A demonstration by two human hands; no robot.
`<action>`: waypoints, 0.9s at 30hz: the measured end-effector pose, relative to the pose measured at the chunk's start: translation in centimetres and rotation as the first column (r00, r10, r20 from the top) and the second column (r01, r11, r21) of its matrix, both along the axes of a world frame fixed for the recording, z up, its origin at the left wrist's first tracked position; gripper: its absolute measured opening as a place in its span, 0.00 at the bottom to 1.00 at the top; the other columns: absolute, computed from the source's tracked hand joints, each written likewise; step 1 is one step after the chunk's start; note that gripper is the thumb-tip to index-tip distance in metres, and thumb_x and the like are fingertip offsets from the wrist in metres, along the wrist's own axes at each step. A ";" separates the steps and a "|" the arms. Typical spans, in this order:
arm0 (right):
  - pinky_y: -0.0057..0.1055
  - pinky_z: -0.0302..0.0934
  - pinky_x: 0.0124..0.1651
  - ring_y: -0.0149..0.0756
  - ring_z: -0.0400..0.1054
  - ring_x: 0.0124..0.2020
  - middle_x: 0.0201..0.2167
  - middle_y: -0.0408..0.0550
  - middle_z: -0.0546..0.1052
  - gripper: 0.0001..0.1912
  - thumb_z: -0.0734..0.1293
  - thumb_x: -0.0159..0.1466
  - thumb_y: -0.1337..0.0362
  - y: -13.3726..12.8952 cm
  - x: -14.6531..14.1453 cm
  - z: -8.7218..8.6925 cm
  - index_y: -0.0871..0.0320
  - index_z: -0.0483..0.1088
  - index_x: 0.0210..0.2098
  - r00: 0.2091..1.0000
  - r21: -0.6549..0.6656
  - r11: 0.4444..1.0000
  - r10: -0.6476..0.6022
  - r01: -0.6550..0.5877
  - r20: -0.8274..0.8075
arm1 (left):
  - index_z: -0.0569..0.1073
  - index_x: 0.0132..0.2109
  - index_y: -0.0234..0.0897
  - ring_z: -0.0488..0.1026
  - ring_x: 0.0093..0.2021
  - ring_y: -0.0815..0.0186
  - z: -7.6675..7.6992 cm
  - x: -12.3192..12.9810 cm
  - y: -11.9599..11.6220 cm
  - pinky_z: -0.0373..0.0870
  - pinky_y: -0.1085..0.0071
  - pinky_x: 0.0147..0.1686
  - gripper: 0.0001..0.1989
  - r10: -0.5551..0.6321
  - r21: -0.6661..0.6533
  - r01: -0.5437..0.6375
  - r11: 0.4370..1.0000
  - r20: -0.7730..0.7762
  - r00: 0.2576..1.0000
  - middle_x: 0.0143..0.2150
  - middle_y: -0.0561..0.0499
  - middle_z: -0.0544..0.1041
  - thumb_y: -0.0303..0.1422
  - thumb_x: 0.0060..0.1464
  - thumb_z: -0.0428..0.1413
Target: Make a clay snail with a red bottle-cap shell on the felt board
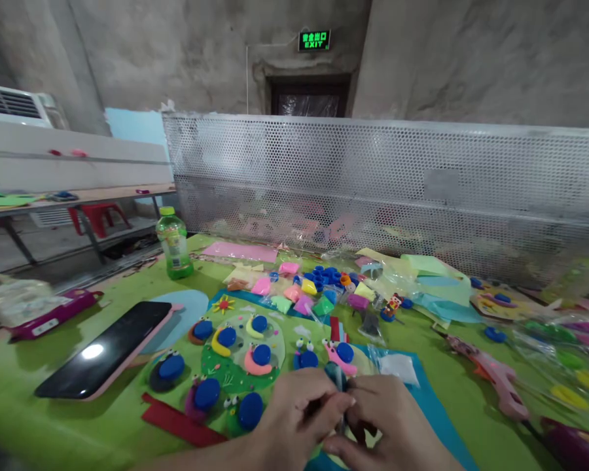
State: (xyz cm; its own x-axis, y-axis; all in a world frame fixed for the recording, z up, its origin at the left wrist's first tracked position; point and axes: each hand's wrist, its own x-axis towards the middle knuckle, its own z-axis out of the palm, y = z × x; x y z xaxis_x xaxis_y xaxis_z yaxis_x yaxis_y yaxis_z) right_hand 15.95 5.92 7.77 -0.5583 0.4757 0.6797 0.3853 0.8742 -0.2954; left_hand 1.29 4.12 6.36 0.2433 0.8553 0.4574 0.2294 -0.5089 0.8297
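My left hand (299, 409) and my right hand (385, 412) meet at the bottom centre, fingers closed together around a small dark grey-green piece (334, 374) that is mostly hidden. Just beyond them are a pink clay snail (344, 354) and another snail (305, 358), each with a blue round cap. More snails with blue caps stand to the left, among them a purple one (206, 394) and a green one (250, 411). Beneath several of them lies a green picture sheet (226, 376) with a red and yellow sun (223, 304).
A phone (108, 350), a red strip (179, 422) and a green bottle (173, 245) are on the left. Coloured clay packets (294, 292) and blue caps (328, 276) lie behind the snails. On the right are a pink glue gun (495, 376) and bagged clay (569, 360).
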 end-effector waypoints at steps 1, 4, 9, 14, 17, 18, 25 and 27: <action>0.23 0.44 0.19 0.24 0.58 0.15 0.11 0.40 0.64 0.24 0.61 0.59 0.50 0.1 0.1 0.0 0.59 0.58 0.14 1.000 -0.037 0.999 0.021 -0.020 0.011 | 0.64 0.20 0.36 0.58 0.20 0.72 -0.1 -0.1 0.1 0.53 0.75 0.21 0.19 -0.009 0.055 0.010 0.998 -0.005 1.000 0.18 0.55 0.61 0.40 0.55 0.49; 0.23 0.48 0.20 0.25 0.61 0.18 0.16 0.41 0.68 0.20 0.59 0.61 0.52 0.4 0.4 0.0 0.58 0.61 0.19 0.993 -0.095 0.993 0.080 -0.072 0.088 | 0.68 0.25 0.37 0.62 0.22 0.70 -0.4 -0.3 0.3 0.56 0.74 0.22 0.14 -0.032 0.284 0.038 0.958 -0.026 0.999 0.19 0.53 0.65 0.36 0.56 0.49; 0.24 0.49 0.20 0.28 0.64 0.22 0.21 0.45 0.70 0.17 0.52 0.66 0.60 0.8 0.2 0.3 0.57 0.62 0.24 0.971 -0.035 0.985 0.172 -0.168 0.164 | 0.64 0.25 0.38 0.59 0.20 0.70 0.3 -0.4 0.4 0.55 0.73 0.19 0.16 0.065 0.528 -0.023 0.849 -0.061 0.996 0.18 0.53 0.63 0.34 0.60 0.43; 0.26 0.51 0.20 0.30 0.61 0.20 0.18 0.45 0.68 0.18 0.49 0.66 0.64 0.3 0.0 0.2 0.56 0.60 0.22 0.981 0.015 0.984 0.176 -0.177 0.080 | 0.57 0.25 0.39 0.57 0.20 0.69 0.7 -0.2 0.1 0.54 0.71 0.19 0.14 0.081 0.548 -0.014 0.836 -0.098 0.992 0.18 0.54 0.61 0.32 0.59 0.42; 0.25 0.51 0.21 0.28 0.58 0.18 0.16 0.43 0.64 0.18 0.51 0.65 0.66 0.1 0.4 0.2 0.57 0.54 0.19 0.988 -0.084 0.984 0.156 -0.155 -0.001 | 0.50 0.24 0.39 0.55 0.20 0.71 0.7 -0.1 -0.1 0.53 0.73 0.19 0.14 0.094 0.486 -0.030 0.873 -0.107 0.990 0.19 0.56 0.55 0.29 0.57 0.44; 0.24 0.50 0.20 0.28 0.57 0.18 0.15 0.42 0.62 0.18 0.50 0.65 0.66 0.2 0.6 0.3 0.57 0.52 0.18 0.988 -0.117 0.982 0.144 -0.149 -0.047 | 0.48 0.24 0.39 0.54 0.20 0.72 0.8 0.0 -0.2 0.52 0.73 0.19 0.14 0.108 0.467 -0.047 0.883 -0.104 0.989 0.19 0.57 0.53 0.28 0.56 0.44; 0.21 0.45 0.18 0.24 0.51 0.16 0.14 0.39 0.55 0.16 0.53 0.60 0.72 1.0 1.5 1.2 0.57 0.47 0.17 0.993 -0.111 0.988 -0.111 0.107 -0.034 | 0.51 0.21 0.38 0.52 0.18 0.74 1.8 -0.7 0.3 0.50 0.76 0.17 0.15 0.202 0.459 -0.113 0.881 -0.150 0.968 0.17 0.59 0.52 0.22 0.51 0.47; 0.22 0.44 0.19 0.23 0.51 0.15 0.13 0.39 0.55 0.15 0.53 0.59 0.73 1.1 1.5 1.3 0.58 0.46 0.17 0.986 -0.040 0.985 -0.166 0.167 0.011 | 0.56 0.22 0.37 0.55 0.19 0.74 1.9 -0.9 0.6 0.53 0.76 0.18 0.14 0.241 0.529 -0.104 0.842 -0.197 0.950 0.17 0.59 0.56 0.21 0.50 0.49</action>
State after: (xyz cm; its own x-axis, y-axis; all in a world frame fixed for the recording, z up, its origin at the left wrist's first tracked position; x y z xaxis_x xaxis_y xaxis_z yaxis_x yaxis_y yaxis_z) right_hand 17.42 6.99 9.06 -0.4744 0.5898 0.6536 0.5269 0.7850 -0.3259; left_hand 0.41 4.73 8.22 0.2765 0.5583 0.7822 0.5142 -0.7736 0.3704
